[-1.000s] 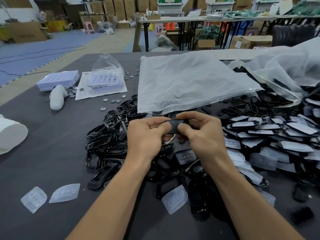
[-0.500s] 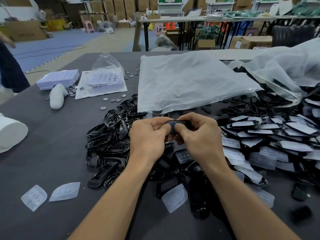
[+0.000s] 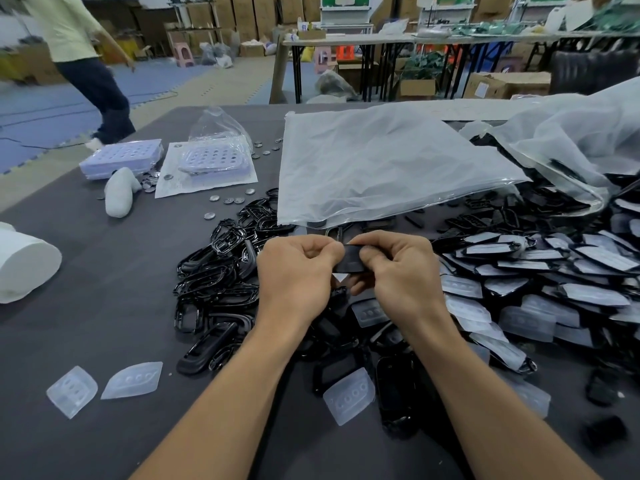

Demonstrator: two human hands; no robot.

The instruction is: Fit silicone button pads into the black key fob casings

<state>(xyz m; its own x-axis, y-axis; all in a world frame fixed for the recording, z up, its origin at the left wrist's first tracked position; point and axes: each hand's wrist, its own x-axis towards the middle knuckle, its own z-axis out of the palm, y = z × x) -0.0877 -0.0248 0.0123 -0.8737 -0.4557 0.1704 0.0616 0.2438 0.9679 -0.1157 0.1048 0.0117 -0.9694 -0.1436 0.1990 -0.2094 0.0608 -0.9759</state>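
I judge the pressing-in step to be in hand: my left hand (image 3: 298, 271) and right hand (image 3: 401, 275) both pinch one black casing (image 3: 351, 259) between curled fingers, above the heap at mid-table. Whether a pad sits inside it I cannot tell, as my fingers cover it. The next move calls for even thumb pressure along the edges. Loose silicone pads (image 3: 349, 393) look translucent, dimpled and soft — the empty casings (image 3: 221, 271) are glossy, rigid loops.
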